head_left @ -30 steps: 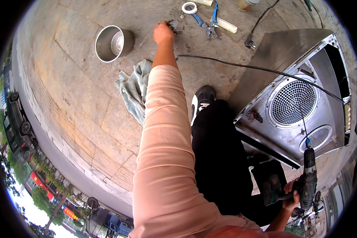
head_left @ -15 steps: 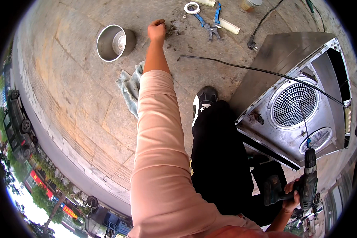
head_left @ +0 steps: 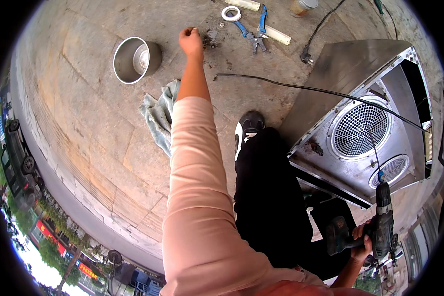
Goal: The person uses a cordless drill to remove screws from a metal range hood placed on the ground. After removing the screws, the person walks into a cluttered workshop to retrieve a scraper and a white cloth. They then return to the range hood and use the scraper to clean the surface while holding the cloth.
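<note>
My left hand [head_left: 190, 41] is stretched far forward over the paved floor with its fingers drawn together. Whatever they may hold is too small to make out. Close by on its right lies a small dark pile of debris [head_left: 210, 39]. To its left stands a round metal pot [head_left: 138, 60] with an open top. My right hand [head_left: 361, 246], at the lower right, is wrapped around the handle of a dark cordless drill [head_left: 383, 222]. From the drill's chuck a long thin bit points over the metal range hood [head_left: 350, 116], which has two round perforated grilles.
A grey rag [head_left: 158, 113] lies beside my left forearm. Past the hand are a white tape roll [head_left: 230, 13], blue-handled pliers [head_left: 255, 42], a blue-handled knife [head_left: 263, 19] and a lidded jar [head_left: 303, 7]. A black cable [head_left: 281, 84] crosses the hood; a plug [head_left: 306, 55] lies behind it.
My left hand has shifted slightly left and nearer, away from the debris pile. The whole view has turned a little; the right hand keeps its grip on the drill.
</note>
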A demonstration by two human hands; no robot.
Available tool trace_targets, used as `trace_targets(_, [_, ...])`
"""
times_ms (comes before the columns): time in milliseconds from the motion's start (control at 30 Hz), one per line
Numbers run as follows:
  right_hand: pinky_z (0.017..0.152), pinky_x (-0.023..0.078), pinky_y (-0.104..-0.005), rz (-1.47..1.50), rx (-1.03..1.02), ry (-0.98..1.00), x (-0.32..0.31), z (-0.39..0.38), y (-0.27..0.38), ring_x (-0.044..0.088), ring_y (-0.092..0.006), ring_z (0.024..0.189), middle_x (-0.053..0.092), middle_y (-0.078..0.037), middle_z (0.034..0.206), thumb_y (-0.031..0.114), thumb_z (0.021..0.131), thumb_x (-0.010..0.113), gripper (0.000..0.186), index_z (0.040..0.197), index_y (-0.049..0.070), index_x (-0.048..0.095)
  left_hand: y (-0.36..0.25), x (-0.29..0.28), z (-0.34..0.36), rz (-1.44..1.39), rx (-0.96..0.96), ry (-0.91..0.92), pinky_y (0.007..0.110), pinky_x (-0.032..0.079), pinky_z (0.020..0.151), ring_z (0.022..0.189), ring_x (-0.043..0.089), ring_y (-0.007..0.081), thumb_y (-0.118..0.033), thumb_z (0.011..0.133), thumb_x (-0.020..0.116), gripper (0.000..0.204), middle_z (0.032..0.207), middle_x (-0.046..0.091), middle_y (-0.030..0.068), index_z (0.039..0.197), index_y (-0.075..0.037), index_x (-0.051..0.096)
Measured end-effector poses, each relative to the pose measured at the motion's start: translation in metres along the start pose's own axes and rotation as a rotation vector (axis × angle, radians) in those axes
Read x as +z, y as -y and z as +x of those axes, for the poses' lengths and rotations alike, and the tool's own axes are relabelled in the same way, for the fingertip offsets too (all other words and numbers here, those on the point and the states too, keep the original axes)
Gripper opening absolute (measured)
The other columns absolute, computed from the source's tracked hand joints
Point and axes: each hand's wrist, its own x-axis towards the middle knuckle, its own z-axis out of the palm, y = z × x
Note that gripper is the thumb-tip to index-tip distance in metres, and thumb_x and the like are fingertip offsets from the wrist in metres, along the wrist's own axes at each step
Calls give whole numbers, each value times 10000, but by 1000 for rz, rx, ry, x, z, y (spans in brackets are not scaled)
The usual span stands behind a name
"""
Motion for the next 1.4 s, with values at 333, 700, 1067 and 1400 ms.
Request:
trace_targets(333, [671,351,-290,-4,13,13,4,5,-3,426,-146,650,420,-38,760,255,801,638,535,1221,23,400,1,23,9,-22,43,166,353,535,751,793,650,254,-98,846,597,183,874,692,103,971,-16,701])
trace_targets(700, [641,344,-289,-26,4,-87,-1,-5,12,422,-146,626,422,-35,738,267,779,669,562,1204,26,391,-20,109,-8,661,275,50,384,517,804,907,676,290,-249,828,676,192,963,711,121,981,-156,745])
trace_targets(1067, [660,347,-285,8,18,-71,-12,-4,-3,427,-145,645,424,-37,753,273,781,660,565,1209,20,393,7,0,0,-974,-339,241,335,486,680,764,565,236,-149,901,493,148,897,611,119,940,-19,552])
trace_targets(1400, [634,344,-290,20,33,-52,-2,9,-7,429,-148,639,430,-41,733,289,765,685,568,1192,22,424,48,-57,-7,127,135,18,311,484,677,716,615,180,-218,827,690,226,771,664,53,968,-43,713])
